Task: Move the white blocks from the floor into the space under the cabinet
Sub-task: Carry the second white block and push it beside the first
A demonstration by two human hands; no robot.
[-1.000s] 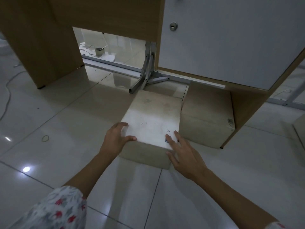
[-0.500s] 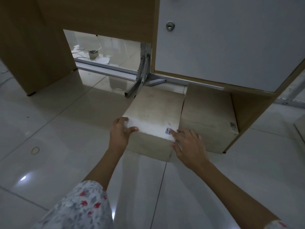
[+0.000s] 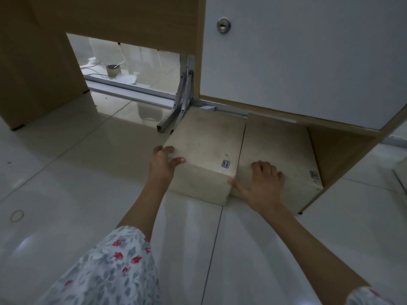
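Two white blocks lie side by side on the tiled floor below the white-doored cabinet (image 3: 297, 53). The left block (image 3: 207, 142) has its far end at the cabinet's lower edge and carries a small sticker near its front right corner. My left hand (image 3: 164, 167) grips its front left corner, thumb on top. The right block (image 3: 277, 146) sits partly under the cabinet. My right hand (image 3: 262, 183) presses on the front of this right block, fingers curled over its top edge, thumb touching the left block's corner.
A metal desk leg bracket (image 3: 176, 115) stands just left of the left block's far end. A wooden panel (image 3: 37, 62) rises at the left, with a small cup (image 3: 113, 70) visible beyond the gap. The cabinet's wooden side (image 3: 343, 155) borders the right block.
The left block has slid forward toward the cabinet, its far end now at the cabinet edge. My right hand has shifted from that block's front right corner onto the right block.
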